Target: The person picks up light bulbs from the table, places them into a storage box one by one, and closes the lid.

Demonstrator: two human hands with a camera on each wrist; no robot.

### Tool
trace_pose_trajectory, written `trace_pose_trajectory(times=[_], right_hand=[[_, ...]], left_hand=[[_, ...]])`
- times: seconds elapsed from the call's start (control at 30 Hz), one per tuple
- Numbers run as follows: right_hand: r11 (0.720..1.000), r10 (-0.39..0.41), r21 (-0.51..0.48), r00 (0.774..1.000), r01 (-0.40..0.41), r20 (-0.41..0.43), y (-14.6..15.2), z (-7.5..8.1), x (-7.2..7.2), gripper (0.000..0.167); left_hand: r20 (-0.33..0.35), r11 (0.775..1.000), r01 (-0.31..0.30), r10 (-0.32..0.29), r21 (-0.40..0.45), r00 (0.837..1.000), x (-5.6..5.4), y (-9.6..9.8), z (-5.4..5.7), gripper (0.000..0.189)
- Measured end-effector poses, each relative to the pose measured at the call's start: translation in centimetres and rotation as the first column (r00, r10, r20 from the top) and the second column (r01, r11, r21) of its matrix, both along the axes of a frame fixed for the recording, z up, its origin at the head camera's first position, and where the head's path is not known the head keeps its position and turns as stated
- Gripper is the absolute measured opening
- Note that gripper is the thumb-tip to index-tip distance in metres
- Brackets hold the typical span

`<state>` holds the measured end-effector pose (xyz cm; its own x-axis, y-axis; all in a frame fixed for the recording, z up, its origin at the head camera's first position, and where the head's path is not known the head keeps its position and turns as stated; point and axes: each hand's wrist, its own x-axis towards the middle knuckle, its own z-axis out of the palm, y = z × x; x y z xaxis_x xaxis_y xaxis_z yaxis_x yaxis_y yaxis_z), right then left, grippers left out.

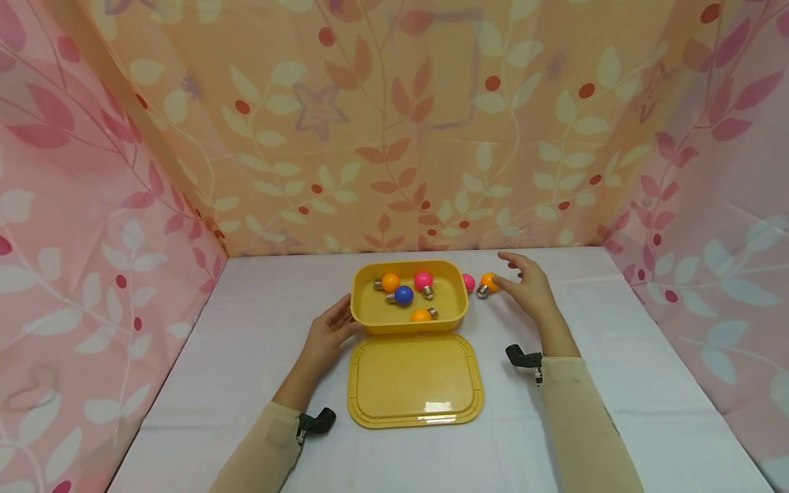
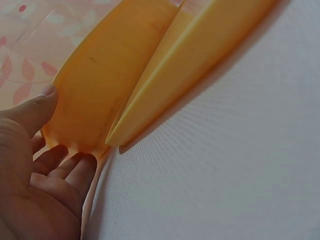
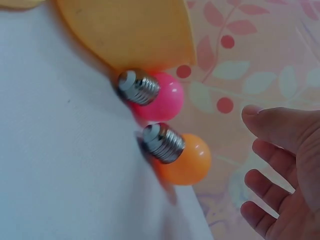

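A yellow plastic box [image 1: 409,327] holds two orange light bulbs, a blue light bulb [image 1: 403,296] and a pink light bulb [image 1: 423,280]. My left hand [image 1: 327,334] grips the box's left end; in the left wrist view the thumb lies by the rim and curled fingertips meet the lower wall. To the right of the box, a pink bulb [image 3: 162,97] and an orange bulb [image 3: 187,162] with metal screw bases lie side by side on the cloth. My right hand [image 1: 529,287] is spread beside that orange bulb, thumb and fingers apart, holding nothing.
The yellow lid [image 1: 416,380] lies flat just in front of the box. White cloth [image 1: 265,329] covers the table. Floral curtains [image 1: 382,137] stand along the back and both sides. Dark wrist mounts [image 1: 524,357] stick out from both sleeves.
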<state>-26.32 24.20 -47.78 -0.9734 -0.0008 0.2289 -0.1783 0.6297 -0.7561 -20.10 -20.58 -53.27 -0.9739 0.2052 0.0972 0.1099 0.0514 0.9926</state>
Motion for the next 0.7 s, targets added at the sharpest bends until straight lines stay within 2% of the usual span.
trace_pose_trajectory(times=[0.33,0.53,0.7], right_hand=[[1.0,0.013,-0.029,0.995,-0.01,0.102,0.8,-2.8,-1.0,0.065],[0.997,0.018,-0.072,0.984,-0.006,0.175,0.7,-3.6,-1.0,0.069],[0.999,0.026,-0.05,0.984,-0.017,0.178,0.5,-4.0,-0.9,0.064]], left_hand=[[0.006,1.0,-0.009,0.009,-0.012,1.0,0.1,0.0,0.1,0.072],[0.0,1.0,0.002,-0.002,0.009,1.0,0.0,-0.1,-0.1,0.073],[0.003,0.999,0.019,-0.019,0.035,1.0,0.1,0.0,0.0,0.074]])
